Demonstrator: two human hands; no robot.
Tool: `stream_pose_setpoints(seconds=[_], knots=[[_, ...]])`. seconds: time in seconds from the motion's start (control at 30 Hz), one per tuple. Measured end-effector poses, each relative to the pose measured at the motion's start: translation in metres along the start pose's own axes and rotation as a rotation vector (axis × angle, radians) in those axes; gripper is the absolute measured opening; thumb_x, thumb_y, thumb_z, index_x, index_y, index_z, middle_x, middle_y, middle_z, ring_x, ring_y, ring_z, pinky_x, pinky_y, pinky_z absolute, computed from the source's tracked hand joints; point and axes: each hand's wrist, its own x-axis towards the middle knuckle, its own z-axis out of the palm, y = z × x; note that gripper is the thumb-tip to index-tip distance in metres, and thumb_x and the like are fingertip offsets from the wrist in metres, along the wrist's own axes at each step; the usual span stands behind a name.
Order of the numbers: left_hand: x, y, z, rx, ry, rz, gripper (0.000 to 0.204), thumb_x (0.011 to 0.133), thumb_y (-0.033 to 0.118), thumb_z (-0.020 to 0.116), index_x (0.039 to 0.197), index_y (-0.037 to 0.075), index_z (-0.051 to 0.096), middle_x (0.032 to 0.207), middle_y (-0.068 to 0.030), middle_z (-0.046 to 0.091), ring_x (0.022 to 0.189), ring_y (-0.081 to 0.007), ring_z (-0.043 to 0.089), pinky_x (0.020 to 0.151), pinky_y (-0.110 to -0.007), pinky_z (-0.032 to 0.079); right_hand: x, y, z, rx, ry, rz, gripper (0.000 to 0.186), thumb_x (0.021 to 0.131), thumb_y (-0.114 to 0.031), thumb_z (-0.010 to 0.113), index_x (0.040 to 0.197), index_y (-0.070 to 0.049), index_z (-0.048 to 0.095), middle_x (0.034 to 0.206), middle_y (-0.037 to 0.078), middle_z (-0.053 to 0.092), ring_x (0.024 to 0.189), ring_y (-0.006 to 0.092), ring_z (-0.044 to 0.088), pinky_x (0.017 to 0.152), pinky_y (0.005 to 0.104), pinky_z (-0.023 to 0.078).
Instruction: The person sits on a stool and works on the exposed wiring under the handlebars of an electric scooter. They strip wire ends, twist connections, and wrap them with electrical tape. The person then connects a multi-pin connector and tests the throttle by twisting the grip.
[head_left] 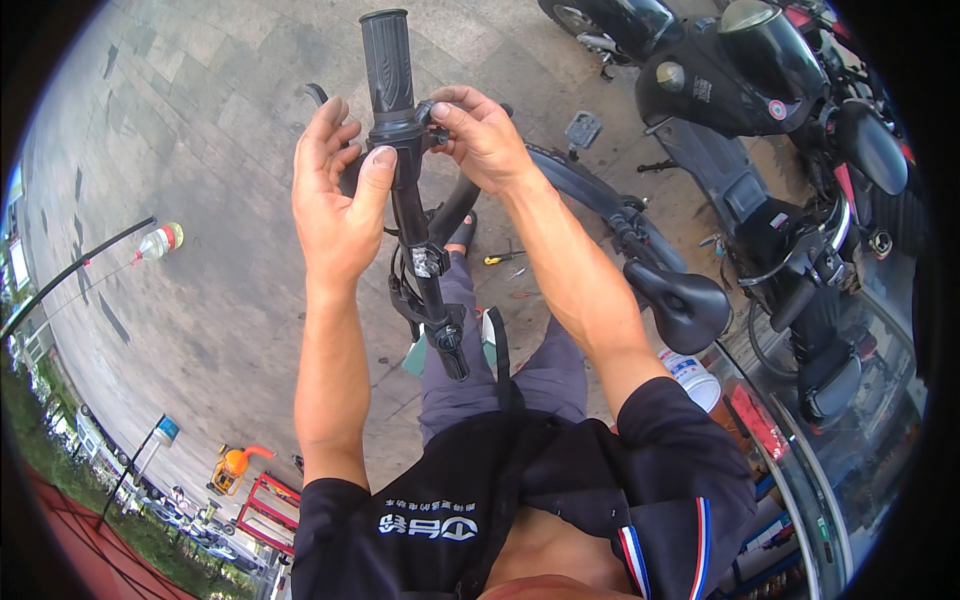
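Note:
A bicycle's black handlebar (405, 205) runs up the middle, with a ribbed rubber grip (388, 62) on its far end and another grip on its near end. Below the far grip sits a black control housing (397, 130). My left hand (338, 205) is beside it, fingers apart and slightly curled near a brake lever (316, 94), thumb tip against the bar. From the other side, my right hand (485, 140) pinches a small black handlebar fitting (428, 116) between thumb and forefinger. Its exact kind is partly hidden by the fingers.
The bicycle's saddle (680, 305) is beyond my right forearm. A yellow-handled tool (497, 259) lies on the paved ground. Black scooters (735, 90) stand at the right, near a glass display case (800, 480) and a white bucket (690, 378). A bottle (160, 240) hangs at the left.

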Motion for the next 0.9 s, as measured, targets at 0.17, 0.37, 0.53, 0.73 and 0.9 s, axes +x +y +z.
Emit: stream_pose_setpoints(seconds=[0.17, 0.37, 0.53, 0.73, 0.9], knots=[[-0.001, -0.001, 0.004, -0.021, 0.02, -0.005, 0.063, 0.088, 0.019, 0.073, 0.138, -0.005, 0.044, 0.133, -0.0202, 0.054, 0.12, -0.0266, 0.055, 0.099, -0.037, 0.046, 0.003, 0.001, 0.002, 0.021, 0.038, -0.059, 0.014, 0.092, -0.009, 0.066, 0.105, -0.005, 0.062, 0.094, 0.005, 0.068, 0.085, 0.0136, 0.065, 0.077, 0.0305, 0.052], [-0.002, 0.003, 0.003, -0.148, 0.064, -0.025, 0.055, 0.09, 0.012, 0.069, 0.137, -0.006, 0.045, 0.132, -0.0198, 0.054, 0.116, -0.0233, 0.056, 0.098, -0.034, 0.047, 0.009, 0.01, 0.0, 0.023, 0.078, -0.104, 0.004, 0.091, -0.006, 0.065, 0.094, -0.003, 0.065, 0.086, 0.005, 0.069, 0.08, 0.0139, 0.064, 0.077, 0.0291, 0.05], [-0.013, 0.004, -0.008, -0.219, 0.18, -0.004, 0.047, 0.093, 0.006, 0.064, 0.134, -0.006, 0.046, 0.13, -0.0178, 0.056, 0.116, -0.0212, 0.056, 0.098, -0.034, 0.046, 0.009, 0.009, 0.0, 0.001, 0.085, -0.086, 0.01, 0.091, -0.007, 0.066, 0.1, -0.004, 0.064, 0.089, 0.004, 0.068, 0.081, 0.0132, 0.063, 0.075, 0.029, 0.05], [-0.077, -0.012, -0.03, -0.059, 0.243, -0.103, 0.045, 0.093, 0.009, 0.063, 0.134, -0.005, 0.047, 0.13, -0.0162, 0.055, 0.116, -0.0216, 0.056, 0.096, -0.033, 0.046, 0.007, 0.005, 0.006, 0.033, 0.044, -0.041, 0.025, 0.092, -0.016, 0.068, 0.113, -0.005, 0.061, 0.094, 0.003, 0.068, 0.083, 0.0119, 0.064, 0.074, 0.0266, 0.05], [-0.164, -0.032, -0.042, 0.194, 0.199, -0.231, 0.054, 0.091, 0.02, 0.068, 0.136, -0.001, 0.048, 0.134, -0.0149, 0.049, 0.117, -0.0241, 0.055, 0.095, -0.036, 0.046, -0.009, 0.006, -0.006, -0.163, 0.188, -0.11, 0.031, 0.094, -0.021, 0.066, 0.119, -0.004, 0.059, 0.103, 0.006, 0.068, 0.086, 0.0117, 0.064, 0.075, 0.0279, 0.052]])
